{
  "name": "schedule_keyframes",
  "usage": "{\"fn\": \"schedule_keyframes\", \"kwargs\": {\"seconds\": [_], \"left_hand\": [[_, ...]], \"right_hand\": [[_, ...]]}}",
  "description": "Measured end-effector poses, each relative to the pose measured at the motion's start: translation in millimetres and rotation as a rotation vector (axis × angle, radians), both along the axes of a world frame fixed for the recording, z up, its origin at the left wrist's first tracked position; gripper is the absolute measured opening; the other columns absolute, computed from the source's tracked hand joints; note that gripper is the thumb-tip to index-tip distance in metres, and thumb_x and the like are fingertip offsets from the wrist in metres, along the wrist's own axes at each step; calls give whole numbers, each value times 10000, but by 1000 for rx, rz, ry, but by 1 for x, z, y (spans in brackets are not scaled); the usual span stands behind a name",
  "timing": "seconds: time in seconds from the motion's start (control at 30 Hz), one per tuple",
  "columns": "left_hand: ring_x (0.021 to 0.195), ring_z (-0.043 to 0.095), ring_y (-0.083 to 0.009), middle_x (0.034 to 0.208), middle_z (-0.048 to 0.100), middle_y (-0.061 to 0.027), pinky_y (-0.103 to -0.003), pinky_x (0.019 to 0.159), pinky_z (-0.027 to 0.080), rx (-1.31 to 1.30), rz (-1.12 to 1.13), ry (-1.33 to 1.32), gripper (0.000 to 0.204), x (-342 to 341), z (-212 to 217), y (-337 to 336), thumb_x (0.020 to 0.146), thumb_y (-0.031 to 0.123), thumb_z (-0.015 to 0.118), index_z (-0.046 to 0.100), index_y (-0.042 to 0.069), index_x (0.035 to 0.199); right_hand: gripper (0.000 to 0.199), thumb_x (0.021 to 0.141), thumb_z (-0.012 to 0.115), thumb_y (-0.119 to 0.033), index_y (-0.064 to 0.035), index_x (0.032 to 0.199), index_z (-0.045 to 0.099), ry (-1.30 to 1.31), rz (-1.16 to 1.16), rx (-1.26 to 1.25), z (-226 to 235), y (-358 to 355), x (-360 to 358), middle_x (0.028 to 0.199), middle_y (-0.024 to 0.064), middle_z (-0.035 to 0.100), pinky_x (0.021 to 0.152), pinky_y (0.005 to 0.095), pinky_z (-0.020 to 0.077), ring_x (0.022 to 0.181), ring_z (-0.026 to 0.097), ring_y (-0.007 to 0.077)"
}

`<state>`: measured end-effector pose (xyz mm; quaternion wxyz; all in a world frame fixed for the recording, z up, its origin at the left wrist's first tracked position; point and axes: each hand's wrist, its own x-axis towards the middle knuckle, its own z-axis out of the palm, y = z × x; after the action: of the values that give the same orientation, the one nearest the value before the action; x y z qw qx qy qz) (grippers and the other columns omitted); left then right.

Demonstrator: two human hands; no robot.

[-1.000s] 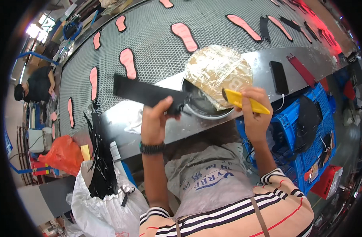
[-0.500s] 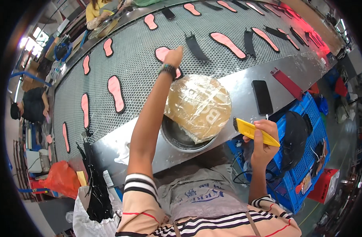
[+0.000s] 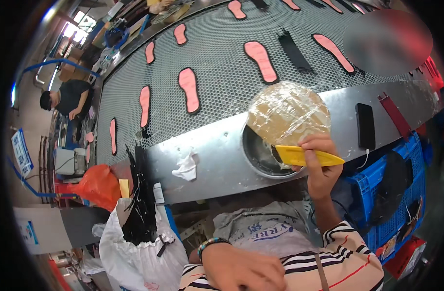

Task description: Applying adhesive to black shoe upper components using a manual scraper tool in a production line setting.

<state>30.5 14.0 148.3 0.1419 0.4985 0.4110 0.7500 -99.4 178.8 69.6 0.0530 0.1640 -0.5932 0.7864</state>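
A person's right hand (image 3: pixel 322 157) grips a flat yellow brush (image 3: pixel 314 156), thumb and fingers closed around its handle, above the near edge of a steel tabletop (image 3: pixel 217 162). The brush's dark bristle end points left over the uncovered part of a round metal bowl (image 3: pixel 251 151); whether the bristles touch anything there cannot be told from this angle. The bowl sits against the tabletop's near edge, partly covered by a tan disc (image 3: pixel 290 109) wrapped in clear film, which leans toward the far edge and leaves the bowl's near left side open.

The left hand (image 3: pixel 246 269), a beaded bracelet at its wrist, is drawn in before the striped shirt (image 3: pixel 345 252), its back to the camera — its fingers are blurred, and whether they clasp anything cannot be told.

Along the tabletop's far edge runs a mesh bed (image 3: pixel 222 48), set with pink insoles (image 3: pixel 260 60) rimmed in black; a black strip (image 3: pixel 295 52) lies between two of them, beyond the disc. A crumpled white scrap (image 3: pixel 186 167) rests toward the tabletop's left end. Toward the right end lie a black phone (image 3: pixel 365 126) on a white cable and a dark red strap (image 3: pixel 394 116), one end at the near edge. Below the left end, black strips (image 3: pixel 140 208) hang into a white sack (image 3: pixel 134 262) beside an orange bag (image 3: pixel 101 186) — and beyond the mesh's left edge, a co-worker (image 3: pixel 69 99) in dark clothing bends forward.
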Motion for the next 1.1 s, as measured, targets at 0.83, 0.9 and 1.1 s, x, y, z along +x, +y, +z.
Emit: {"fn": "schedule_keyframes", "kwargs": {"seconds": [0.83, 0.9, 1.1], "left_hand": [[975, 701, -381, 1003, 726, -217, -470, 836, 538, -1574, 2350, -584, 377, 99, -68, -307, 937, 387, 583, 723, 68, 1081], [994, 701, -369, 1027, 733, -201, -445, 859, 540, -1702, 2370, -950, 427, 113, -101, -382, 878, 428, 645, 735, 37, 1024], [931, 730, -341, 1040, 730, -233, -445, 836, 554, -1896, 1750, -911, 436, 165, -195, -481, 794, 381, 729, 754, 38, 1062]], "right_hand": [[133, 998, 557, -60, 28, 1055, 639, -75, -58, 101, -6, 18, 48, 1054, 132, 627, 509, 255, 502, 718, 650, 197], [131, 997, 556, -58, 26, 1045, 644, -26, -39, 119, -4, 25, 41, 1044, 121, 626, 511, 256, 496, 668, 639, 189], [127, 997, 564, -62, 32, 1035, 641, -59, 3, 135, 1, 24, 41, 1029, 123, 627, 518, 257, 486, 633, 626, 181]]}}
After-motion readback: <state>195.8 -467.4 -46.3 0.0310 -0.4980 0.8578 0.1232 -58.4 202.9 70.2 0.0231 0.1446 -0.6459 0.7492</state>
